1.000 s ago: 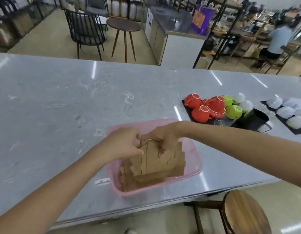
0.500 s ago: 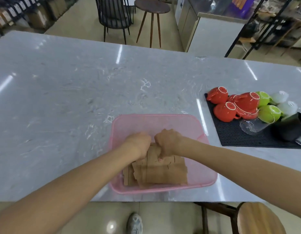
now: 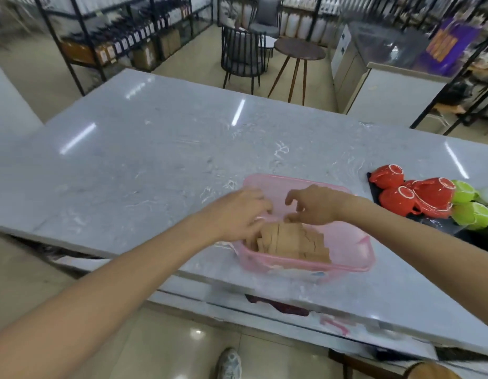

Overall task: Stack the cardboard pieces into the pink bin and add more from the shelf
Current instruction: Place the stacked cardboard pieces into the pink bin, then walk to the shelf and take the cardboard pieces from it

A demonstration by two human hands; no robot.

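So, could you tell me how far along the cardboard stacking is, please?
Done: a batch of cardboard pieces sits inside the pink bin. In hand: left hand and right hand hover open over the stack. Left: fetching more from the shelf.

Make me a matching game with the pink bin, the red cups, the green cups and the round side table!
Things:
1. pink bin
2. red cups
3. green cups
4. round side table

Places:
A. on the floor beyond the counter, beside a dark chair
B. on the dark mat, nearest the bin
C. under both hands, holding cardboard pieces
D. at the right edge, just past the red ones

Pairs: 1-C, 2-B, 3-D, 4-A
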